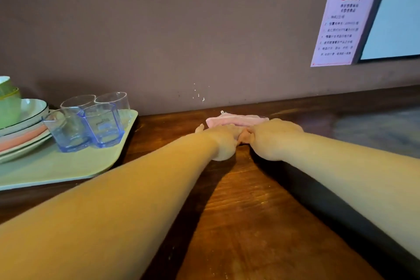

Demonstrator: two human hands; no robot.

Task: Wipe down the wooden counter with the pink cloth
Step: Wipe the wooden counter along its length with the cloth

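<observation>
Head view: your left hand [223,142] and right hand [272,137] sit side by side at frame centre, both on the near edge of the pink cloth [236,120]; finger positions can't be made out. The cloth lies on the wooden counter [250,211] against the wall.

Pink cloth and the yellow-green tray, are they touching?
Apart. The head view shows bare wooden counter between the pink cloth and the yellow-green tray.
</observation>
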